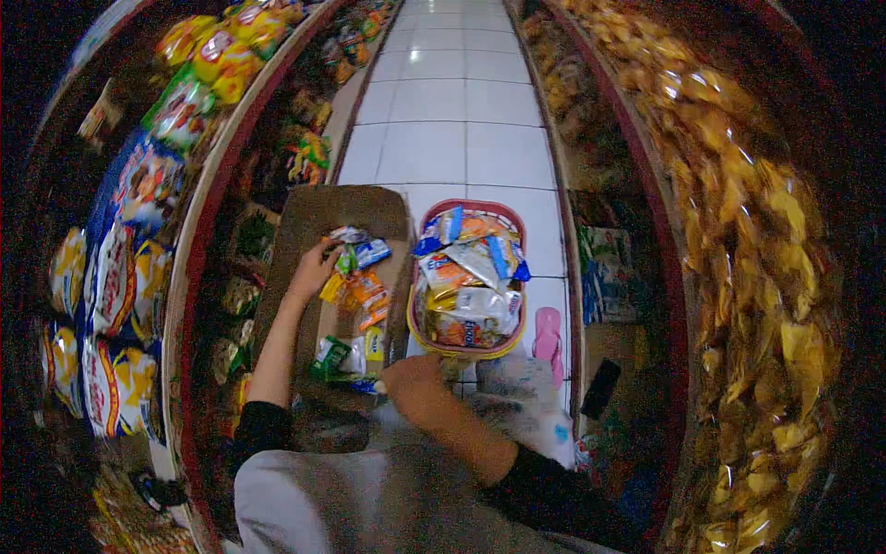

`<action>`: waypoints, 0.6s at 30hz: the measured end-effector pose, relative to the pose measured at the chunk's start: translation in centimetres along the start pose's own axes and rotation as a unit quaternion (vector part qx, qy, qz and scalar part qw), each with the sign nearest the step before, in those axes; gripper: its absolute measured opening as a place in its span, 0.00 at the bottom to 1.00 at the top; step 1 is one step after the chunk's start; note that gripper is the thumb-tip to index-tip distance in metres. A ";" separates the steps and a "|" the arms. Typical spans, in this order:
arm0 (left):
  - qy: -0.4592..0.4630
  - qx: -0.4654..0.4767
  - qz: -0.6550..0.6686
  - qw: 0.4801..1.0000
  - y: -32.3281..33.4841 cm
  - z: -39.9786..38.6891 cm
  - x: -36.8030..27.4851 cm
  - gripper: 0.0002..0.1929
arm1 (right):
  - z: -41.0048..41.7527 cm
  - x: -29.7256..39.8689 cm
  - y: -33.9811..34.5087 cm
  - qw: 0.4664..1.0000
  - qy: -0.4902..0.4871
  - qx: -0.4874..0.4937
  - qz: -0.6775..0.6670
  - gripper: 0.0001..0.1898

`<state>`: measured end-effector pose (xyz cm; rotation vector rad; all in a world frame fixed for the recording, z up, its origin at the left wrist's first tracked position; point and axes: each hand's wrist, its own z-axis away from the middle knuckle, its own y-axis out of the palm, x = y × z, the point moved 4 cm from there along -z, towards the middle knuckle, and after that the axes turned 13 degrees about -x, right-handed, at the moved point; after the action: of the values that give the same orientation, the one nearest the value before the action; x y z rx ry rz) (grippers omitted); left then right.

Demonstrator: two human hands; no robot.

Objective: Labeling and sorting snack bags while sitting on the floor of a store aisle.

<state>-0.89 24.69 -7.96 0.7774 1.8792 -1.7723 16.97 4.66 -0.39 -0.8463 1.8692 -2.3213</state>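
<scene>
My left hand (320, 266) reaches into an open cardboard box (339, 204), its fingertips at a green and white packet (346, 255). Blur hides whether the fingers grip it. Orange packets (365, 294) lie in the middle of the box, with a green packet (331, 356) and a yellow one (374, 344) at the near end. My right hand (415, 388) is curled by the near right corner of the box, and its grip is unclear. To the right of the box stands a pink plastic basket (417, 325), heaped with shiny snack packets (477, 270).
Shelves of bagged goods line both sides of the tiled aisle (443, 152): large packs (114, 284) on the left, clear bags of yellowish food (747, 242) on the right. Pink flip-flops (547, 336) and a pale plastic bag (519, 395) lie right of me. A dark flat object (601, 388) is beyond.
</scene>
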 end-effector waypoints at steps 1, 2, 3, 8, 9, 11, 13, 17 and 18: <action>-0.048 -0.003 -0.054 0.997 -0.4 0.9 4.1 0.19 | -0.4 0.0 -0.5 1.000 -0.015 0.008 0.001 0.09; -0.060 -0.011 -0.054 0.997 -0.7 1.7 7.0 0.19 | -1.2 -0.7 -1.5 0.997 0.016 0.062 0.043 0.10; -0.054 0.071 -0.165 0.982 0.1 2.5 9.7 0.19 | -1.5 -1.5 -1.9 0.988 0.051 0.114 0.088 0.10; -0.039 0.184 -0.230 0.955 5.4 4.0 13.0 0.18 | -2.7 -3.3 -2.4 0.991 0.026 -0.050 0.119 0.17; 0.003 0.191 -0.238 0.952 7.4 3.8 12.9 0.18 | -2.8 -3.6 -2.4 0.988 0.022 -0.091 0.125 0.19; 0.083 0.203 -0.255 0.942 10.9 3.9 13.5 0.19 | -3.1 -3.3 -2.6 0.988 0.023 -0.085 0.125 0.21; 0.253 -0.055 -0.389 0.884 11.5 4.4 16.4 0.20 | -4.1 -1.5 -1.8 0.991 0.003 -0.084 0.101 0.23; 0.141 0.130 -0.295 0.936 20.0 0.3 8.9 0.22 | -4.2 -4.5 0.0 0.983 0.033 -0.048 0.176 0.22; 0.078 0.061 -0.296 0.950 19.5 -0.2 11.5 0.25 | -4.6 -2.9 0.2 0.987 0.020 -0.030 0.154 0.22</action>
<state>3.54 26.48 -30.13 0.4182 2.2949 -2.2528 17.34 9.77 -2.19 -0.4751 1.9331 -2.1184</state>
